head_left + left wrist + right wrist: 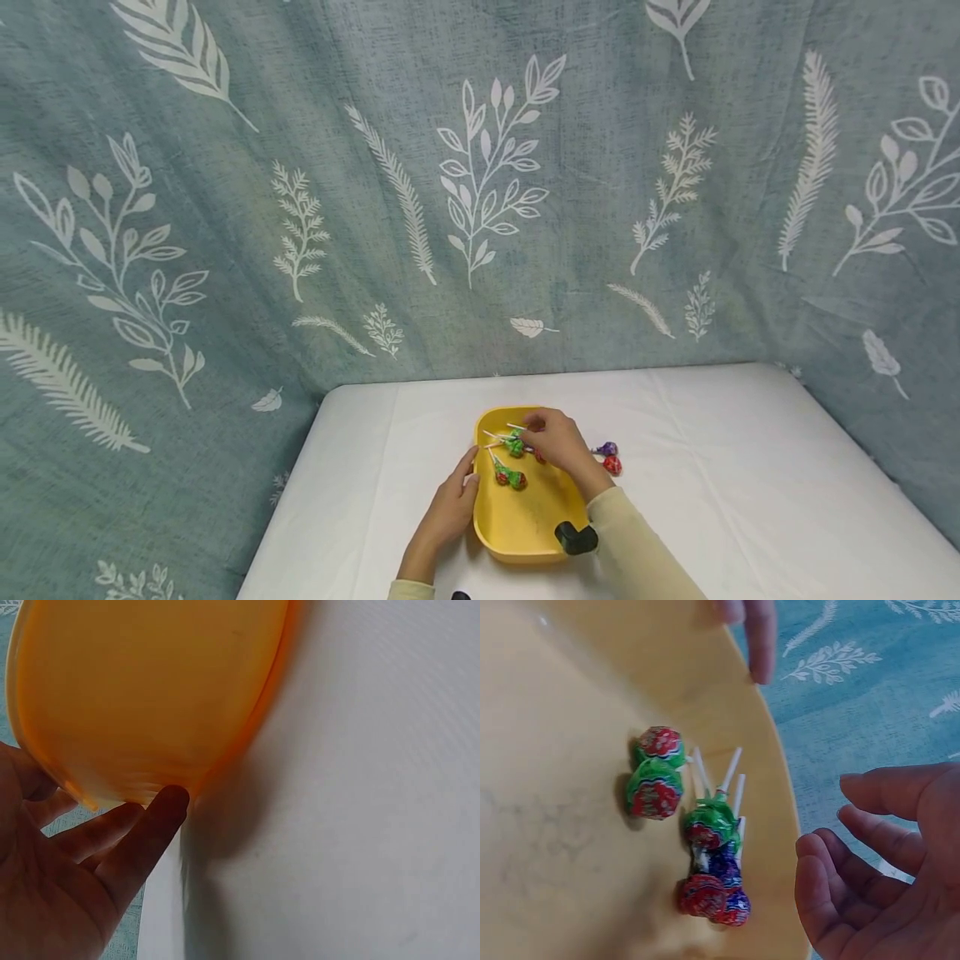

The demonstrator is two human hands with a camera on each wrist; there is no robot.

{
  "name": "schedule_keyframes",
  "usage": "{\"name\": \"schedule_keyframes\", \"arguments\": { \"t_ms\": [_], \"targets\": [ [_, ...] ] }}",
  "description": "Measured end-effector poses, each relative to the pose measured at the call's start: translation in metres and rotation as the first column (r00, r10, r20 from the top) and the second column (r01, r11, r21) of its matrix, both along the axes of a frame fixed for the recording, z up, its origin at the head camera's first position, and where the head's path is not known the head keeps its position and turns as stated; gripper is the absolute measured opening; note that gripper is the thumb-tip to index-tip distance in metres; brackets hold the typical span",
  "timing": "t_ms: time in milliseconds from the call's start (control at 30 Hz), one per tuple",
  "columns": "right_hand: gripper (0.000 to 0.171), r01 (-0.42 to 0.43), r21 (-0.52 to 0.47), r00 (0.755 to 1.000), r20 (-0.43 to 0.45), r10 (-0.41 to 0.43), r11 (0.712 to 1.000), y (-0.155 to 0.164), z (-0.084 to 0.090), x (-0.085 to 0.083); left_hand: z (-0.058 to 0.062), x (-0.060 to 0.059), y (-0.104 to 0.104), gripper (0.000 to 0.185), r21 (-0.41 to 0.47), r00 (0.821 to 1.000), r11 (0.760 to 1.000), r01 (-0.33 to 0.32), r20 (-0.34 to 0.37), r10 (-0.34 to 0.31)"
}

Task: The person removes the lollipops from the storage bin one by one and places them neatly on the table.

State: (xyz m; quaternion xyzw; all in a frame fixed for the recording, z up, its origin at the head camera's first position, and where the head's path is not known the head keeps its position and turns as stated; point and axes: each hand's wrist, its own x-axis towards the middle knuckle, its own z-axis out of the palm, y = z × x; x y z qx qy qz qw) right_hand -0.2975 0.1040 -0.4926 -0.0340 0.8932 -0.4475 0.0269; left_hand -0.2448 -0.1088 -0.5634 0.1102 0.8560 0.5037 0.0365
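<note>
Yellow tray (525, 517): rt hand (558, 446) hides some lollipops (510, 477).

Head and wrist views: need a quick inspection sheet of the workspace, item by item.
Surface: table with white cover, flat, lightly creased.
Job's things: yellow tray near the front edge; wrapped lollipops clustered in its far part, sticks pointing outward.
Clutter: two loose lollipops, purple and red, on the cover right of the tray.
Grippers: left hand rests straight fingers against the tray's left wall; right hand over the tray, fingers relaxed, holding nothing in the wrist view.
Cables: nothing seen.
Surroundings: blue-grey leaf-print cloth hung behind and beside the table.
</note>
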Motion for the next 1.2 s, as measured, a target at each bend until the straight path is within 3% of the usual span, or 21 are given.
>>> {"name": "schedule_keyframes", "arguments": {
  "t_ms": [200, 500, 767, 1200],
  "targets": [
    [0.020, -0.042, 0.024, 0.999, 0.035, 0.041, 0.999, -0.004, -0.007, -0.003, 0.000, -0.001, 0.001, 0.050, 0.004, 1.000, 1.000, -0.008, 0.015, 0.008],
    [0.013, -0.189, 0.111, 0.981, 0.077, 0.181, 0.976, -0.008, -0.014, -0.003, 0.001, 0.000, 0.000, 0.050, 0.006, 1.000, 1.000, 0.004, -0.006, -0.004],
    [0.014, -0.214, 0.167, 0.974, 0.112, 0.197, 0.963, -0.014, -0.030, -0.007, 0.000, 0.001, 0.000, 0.050, 0.000, 1.000, 1.000, 0.009, -0.023, -0.009],
    [0.017, -0.228, 0.161, 0.965, 0.170, 0.201, 0.960, -0.019, -0.034, -0.006, -0.002, 0.000, 0.000, 0.050, 0.001, 1.000, 1.000, -0.004, -0.008, 0.004]
  ]
}}
